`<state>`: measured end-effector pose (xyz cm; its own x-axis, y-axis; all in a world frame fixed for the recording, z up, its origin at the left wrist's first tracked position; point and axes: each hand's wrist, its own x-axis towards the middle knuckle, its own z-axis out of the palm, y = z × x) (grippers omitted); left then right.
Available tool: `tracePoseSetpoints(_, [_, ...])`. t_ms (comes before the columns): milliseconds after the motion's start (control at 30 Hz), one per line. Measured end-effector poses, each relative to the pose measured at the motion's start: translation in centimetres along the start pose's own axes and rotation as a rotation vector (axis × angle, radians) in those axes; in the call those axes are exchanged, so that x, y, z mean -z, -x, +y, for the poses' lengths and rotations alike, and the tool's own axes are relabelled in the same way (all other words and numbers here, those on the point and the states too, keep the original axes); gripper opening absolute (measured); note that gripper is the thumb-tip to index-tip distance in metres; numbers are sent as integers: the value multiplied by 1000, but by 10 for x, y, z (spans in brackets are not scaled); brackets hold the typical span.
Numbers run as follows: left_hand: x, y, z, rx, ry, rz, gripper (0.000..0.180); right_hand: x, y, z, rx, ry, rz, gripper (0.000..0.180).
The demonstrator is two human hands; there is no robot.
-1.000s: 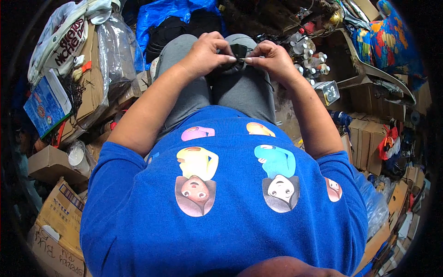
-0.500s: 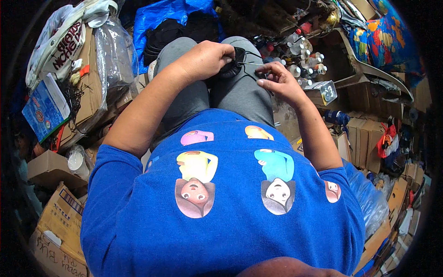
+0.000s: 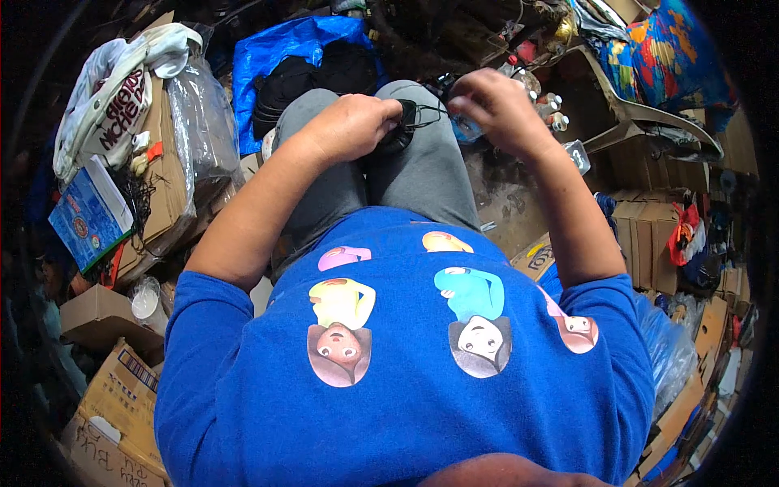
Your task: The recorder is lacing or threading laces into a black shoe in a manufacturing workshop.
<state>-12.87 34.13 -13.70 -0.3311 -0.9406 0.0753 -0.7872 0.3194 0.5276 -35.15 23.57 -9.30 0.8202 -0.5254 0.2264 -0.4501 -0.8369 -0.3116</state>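
My left hand (image 3: 363,126) is closed on a soft-looking black piece (image 3: 396,140) held over my knees; its exact kind is not clear. A thin black cord (image 3: 426,114) loops out from the piece toward the right. At the end of that cord my right hand (image 3: 501,109) is raised, its fingers bent together and somewhat blurred by motion. The fingertips seem to pinch the cord, though the grip itself is partly hidden. Beyond my knees, a pile of similar black pieces (image 3: 288,85) lies on a blue plastic sheet (image 3: 251,53).
Small clear bottles (image 3: 553,104) lie beyond my right hand, near a curved grey frame (image 3: 682,130). To the left are cardboard sheets (image 3: 166,183), a white cloth bag (image 3: 101,105) and a blue booklet (image 3: 89,215). Cardboard boxes (image 3: 641,239) stand at the right.
My right hand has moved up and slightly right, away from the black piece, and the cord has moved with it. My left hand still grips the piece. The view has shifted slightly.
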Motion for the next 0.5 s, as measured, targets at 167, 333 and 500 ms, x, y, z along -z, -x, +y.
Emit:
tracePoseSetpoints(167, [-4, 4, -5, -42, 8, 60, 16, -26, -8, -41, 240, 319, -308, 9])
tracePoseSetpoints(333, [3, 29, -28, -52, 39, 85, 20, -33, -5, -21, 274, 197, -241, 8])
tracePoseSetpoints(500, [28, 82, -46, 93, 65, 229, 9, -7, 29, 38, -147, -40, -217, 9])
